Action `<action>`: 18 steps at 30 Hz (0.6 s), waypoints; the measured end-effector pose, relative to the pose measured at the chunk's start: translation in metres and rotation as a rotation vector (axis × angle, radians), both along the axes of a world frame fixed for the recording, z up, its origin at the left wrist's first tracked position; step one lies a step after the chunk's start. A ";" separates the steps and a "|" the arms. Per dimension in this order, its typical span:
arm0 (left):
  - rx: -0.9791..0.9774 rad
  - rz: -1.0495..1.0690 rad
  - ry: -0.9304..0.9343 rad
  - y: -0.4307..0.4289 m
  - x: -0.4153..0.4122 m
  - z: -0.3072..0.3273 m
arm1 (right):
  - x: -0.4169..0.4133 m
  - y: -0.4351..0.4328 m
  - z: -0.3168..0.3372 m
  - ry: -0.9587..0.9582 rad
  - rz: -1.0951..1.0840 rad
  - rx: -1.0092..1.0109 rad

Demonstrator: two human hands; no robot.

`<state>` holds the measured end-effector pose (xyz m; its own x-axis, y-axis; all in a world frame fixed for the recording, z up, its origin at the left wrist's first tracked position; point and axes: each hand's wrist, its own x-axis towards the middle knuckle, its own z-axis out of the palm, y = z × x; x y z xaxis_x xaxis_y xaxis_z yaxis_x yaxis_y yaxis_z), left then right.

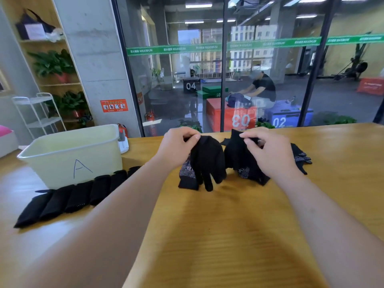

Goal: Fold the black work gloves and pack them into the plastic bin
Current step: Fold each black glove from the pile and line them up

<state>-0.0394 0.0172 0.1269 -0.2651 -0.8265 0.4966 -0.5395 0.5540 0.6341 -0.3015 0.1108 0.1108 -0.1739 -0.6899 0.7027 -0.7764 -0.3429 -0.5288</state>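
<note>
Black work gloves (301,157) lie loose on the smooth, honey-grained wooden bench (228,221). At the left stands the pale, boxy plastic bin (62,159), marked "A". Just in front of it, folded gloves (68,196) form a row of soft knit bundles. The left hand (178,146) pinches a limp glove (205,163) by its cuff. The right hand (268,151) pinches a second glove (235,156) with a dotted palm.

I log a yellow-brown wooden tabletop (228,215) facing a tall glass wall (270,80) with a green banner strip (207,47). On the left stand a grey concrete pillar (93,59), a light wooden shelf unit (60,85) with potted plants (53,62), and a white metal trolley (44,122). Ceiling strip lights (198,5) are lit beyond the glass.
</note>
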 end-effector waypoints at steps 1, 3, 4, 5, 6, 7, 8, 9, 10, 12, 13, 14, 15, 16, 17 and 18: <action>0.008 -0.013 0.000 0.001 0.007 0.009 | 0.005 0.001 0.012 -0.026 0.027 0.010; 0.007 -0.017 -0.050 0.003 0.021 0.023 | 0.013 0.002 0.035 -0.044 0.069 0.048; 0.000 -0.008 -0.081 0.004 0.028 0.028 | 0.016 0.001 0.044 -0.045 0.098 0.072; -0.015 0.007 -0.107 0.006 0.035 0.032 | 0.020 0.000 0.051 -0.052 0.135 0.088; -0.038 0.024 -0.122 0.007 0.042 0.035 | 0.025 -0.002 0.057 -0.061 0.174 0.098; -0.066 0.048 -0.130 0.009 0.049 0.038 | 0.029 -0.003 0.061 -0.069 0.203 0.110; -0.094 0.078 -0.126 0.011 0.056 0.040 | 0.034 -0.004 0.065 -0.079 0.223 0.113; -0.118 0.113 -0.119 0.013 0.063 0.042 | 0.039 -0.005 0.067 -0.087 0.223 0.099; -0.146 0.147 -0.111 0.016 0.069 0.044 | 0.043 -0.006 0.069 -0.102 0.226 0.067; -0.205 0.192 -0.103 0.023 0.080 0.045 | 0.054 0.001 0.072 -0.161 0.241 -0.004; -0.221 0.196 -0.098 0.029 0.085 0.044 | 0.061 0.008 0.072 -0.194 0.263 -0.021; -0.230 0.193 -0.101 0.037 0.089 0.042 | 0.068 0.017 0.068 -0.215 0.288 -0.019; -0.232 0.182 -0.115 0.046 0.094 0.037 | 0.075 0.027 0.060 -0.219 0.320 0.006; -0.214 0.143 -0.121 0.054 0.098 0.030 | 0.081 0.036 0.048 -0.207 0.364 0.058; -0.164 0.085 -0.127 0.064 0.102 0.020 | 0.085 0.046 0.034 -0.172 0.423 0.145; -0.083 0.002 -0.149 0.074 0.107 0.010 | 0.089 0.055 0.019 -0.120 0.495 0.263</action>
<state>0.0671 0.0914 0.1366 -0.3390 -0.7847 0.5189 -0.6253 0.6000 0.4989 -0.2128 0.1661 0.1299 0.1468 -0.8585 0.4914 -0.4859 -0.4953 -0.7201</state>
